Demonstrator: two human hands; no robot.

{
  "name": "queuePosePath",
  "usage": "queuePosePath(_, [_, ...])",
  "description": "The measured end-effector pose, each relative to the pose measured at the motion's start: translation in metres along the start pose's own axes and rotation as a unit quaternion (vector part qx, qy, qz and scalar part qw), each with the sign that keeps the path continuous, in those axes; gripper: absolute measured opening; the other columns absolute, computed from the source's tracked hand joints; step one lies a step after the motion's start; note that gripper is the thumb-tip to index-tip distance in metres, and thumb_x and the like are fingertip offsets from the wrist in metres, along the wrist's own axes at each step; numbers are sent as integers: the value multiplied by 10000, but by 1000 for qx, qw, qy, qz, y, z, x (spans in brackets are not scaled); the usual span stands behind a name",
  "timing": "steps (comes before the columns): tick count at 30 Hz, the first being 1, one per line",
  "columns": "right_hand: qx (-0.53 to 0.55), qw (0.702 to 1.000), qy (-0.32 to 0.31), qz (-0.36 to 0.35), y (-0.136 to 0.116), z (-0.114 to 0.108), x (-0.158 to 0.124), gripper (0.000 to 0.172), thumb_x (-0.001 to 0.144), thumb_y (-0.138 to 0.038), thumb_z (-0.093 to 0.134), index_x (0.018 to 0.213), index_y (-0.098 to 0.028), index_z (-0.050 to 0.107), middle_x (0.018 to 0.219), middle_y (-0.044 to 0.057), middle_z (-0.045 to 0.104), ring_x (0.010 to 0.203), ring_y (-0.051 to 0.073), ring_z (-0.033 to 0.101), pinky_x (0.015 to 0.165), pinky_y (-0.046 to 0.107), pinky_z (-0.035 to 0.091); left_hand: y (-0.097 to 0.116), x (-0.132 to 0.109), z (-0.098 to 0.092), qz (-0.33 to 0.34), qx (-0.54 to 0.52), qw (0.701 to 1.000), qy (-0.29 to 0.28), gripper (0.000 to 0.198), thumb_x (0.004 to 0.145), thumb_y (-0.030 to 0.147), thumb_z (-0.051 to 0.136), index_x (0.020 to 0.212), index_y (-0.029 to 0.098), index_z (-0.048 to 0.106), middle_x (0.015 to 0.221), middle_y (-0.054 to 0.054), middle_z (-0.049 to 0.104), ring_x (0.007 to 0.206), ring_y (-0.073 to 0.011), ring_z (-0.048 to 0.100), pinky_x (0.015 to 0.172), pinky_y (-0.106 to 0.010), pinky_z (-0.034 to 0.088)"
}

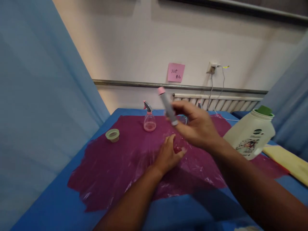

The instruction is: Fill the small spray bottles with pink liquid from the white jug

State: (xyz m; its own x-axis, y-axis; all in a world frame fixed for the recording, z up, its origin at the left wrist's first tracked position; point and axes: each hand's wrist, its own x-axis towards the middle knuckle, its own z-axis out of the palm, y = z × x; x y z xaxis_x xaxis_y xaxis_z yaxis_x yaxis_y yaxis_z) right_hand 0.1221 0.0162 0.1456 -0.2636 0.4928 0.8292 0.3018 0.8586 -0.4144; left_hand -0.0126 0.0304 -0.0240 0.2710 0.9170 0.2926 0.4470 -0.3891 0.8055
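Note:
My right hand (pixel 196 123) is raised above the sheet, its fingers closed round a slim grey piece with a pink tip (pixel 167 106). Its colours match the sprayer head on the spray bottle (pixel 149 123), but blur hides its exact kind. Lower down, my left hand (pixel 168 155) curls its fingers beside a small, clear and reddish thing (pixel 177 149), mostly hidden by the hand. The spray bottle stands upright beyond my left hand, with pink liquid in its base. Behind my right hand, part of a clear rounded container (pixel 183 119) shows.
Crumpled purple plastic sheet (pixel 108 173) covers part of the blue surface (pixel 60 199). A small green-rimmed tub (pixel 112 135) sits left. A large pale jug (pixel 252 133) stands right, near a yellow flat item (pixel 288 160). Another grey sprayer top (pixel 200 105) peeks out behind my right hand.

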Motion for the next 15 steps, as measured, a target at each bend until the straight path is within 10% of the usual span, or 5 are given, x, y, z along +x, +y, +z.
queuePosePath(6, [57,982,125,127,8,-62,-14,260,926,-300,936,1148,-255,807,1113,39,830,1003,206,783,927,377,672,1,3,-2,-16,36,999,-14,845,907,455,868,1640,209,527,1615,-193,628,1521,-415,623,1286,-593,505])
queuePosePath(15, [144,963,40,224,37,-42,-50,287,934,-399,938,1156,-263,817,1105,47,832,993,211,781,966,400,663,5,-1,-8,-12,41,999,-25,830,931,478,844,1653,232,517,1639,-175,630,1525,-406,625,1286,-585,506])
